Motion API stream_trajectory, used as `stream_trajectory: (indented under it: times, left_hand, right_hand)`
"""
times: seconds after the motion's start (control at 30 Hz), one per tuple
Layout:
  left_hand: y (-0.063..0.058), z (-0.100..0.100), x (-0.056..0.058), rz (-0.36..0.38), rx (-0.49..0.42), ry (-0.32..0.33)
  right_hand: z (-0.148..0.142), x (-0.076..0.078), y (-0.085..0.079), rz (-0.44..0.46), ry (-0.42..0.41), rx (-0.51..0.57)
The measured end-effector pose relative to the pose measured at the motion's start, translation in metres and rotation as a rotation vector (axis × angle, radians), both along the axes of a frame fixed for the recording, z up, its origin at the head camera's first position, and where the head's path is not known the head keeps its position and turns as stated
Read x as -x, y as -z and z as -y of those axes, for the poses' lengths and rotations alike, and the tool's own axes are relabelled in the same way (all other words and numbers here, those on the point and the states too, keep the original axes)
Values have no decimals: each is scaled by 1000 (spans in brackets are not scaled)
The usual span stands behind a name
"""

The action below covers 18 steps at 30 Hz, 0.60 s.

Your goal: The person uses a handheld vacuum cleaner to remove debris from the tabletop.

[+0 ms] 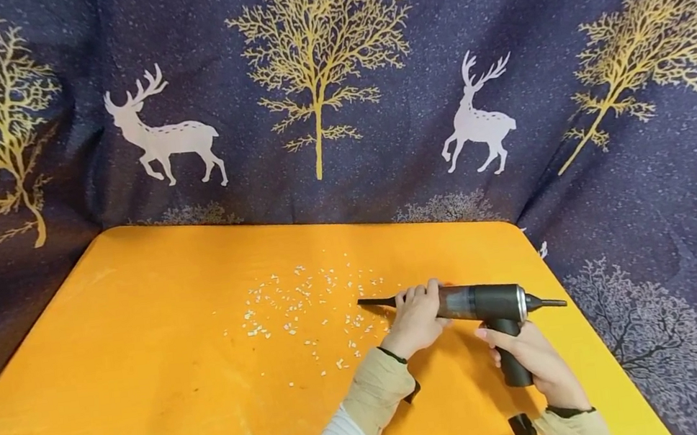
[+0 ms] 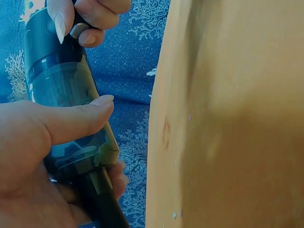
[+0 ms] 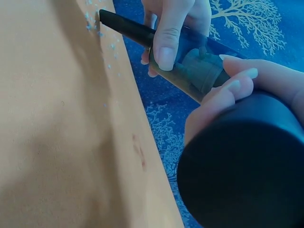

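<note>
Vacuum barrel [image 1: 459, 301] clamped by left fingers [image 1: 419, 291] | handle [image 1: 515, 365] by right fingers [image 3: 218, 107], likely for steadiness | nozzle [image 1: 373, 303] aimed at 9-o'clock scraps [image 1: 259, 331]

Small scraps [image 1: 295, 318] lie scattered across the middle of the tabletop [image 1: 147, 387], reaching toward its far edge. A handheld vacuum [image 1: 496, 302] lies over the right part, its nozzle [image 1: 373, 302] pointing left at the scraps' right side, its rear tip [image 1: 547, 302] near the right edge. The left hand [image 1: 415, 319] is around its front, the right hand [image 1: 538, 354] around its handle [image 1: 514, 364]. Cloth [image 1: 241, 194] hangs behind the far edge and beyond both side edges.
</note>
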<state>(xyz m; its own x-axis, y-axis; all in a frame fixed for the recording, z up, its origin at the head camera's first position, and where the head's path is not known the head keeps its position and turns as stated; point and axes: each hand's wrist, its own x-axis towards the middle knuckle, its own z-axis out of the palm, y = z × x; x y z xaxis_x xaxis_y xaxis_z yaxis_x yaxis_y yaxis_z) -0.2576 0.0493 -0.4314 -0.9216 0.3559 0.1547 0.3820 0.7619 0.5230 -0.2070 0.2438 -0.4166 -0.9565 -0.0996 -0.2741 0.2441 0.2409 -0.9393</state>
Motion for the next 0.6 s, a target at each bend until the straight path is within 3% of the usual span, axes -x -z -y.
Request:
stream_trajectory:
  times: [0.6]
  left_hand:
    - [-2,2,18,50,11,24]
  right_hand:
    - [5,11,4,-25,-3,9]
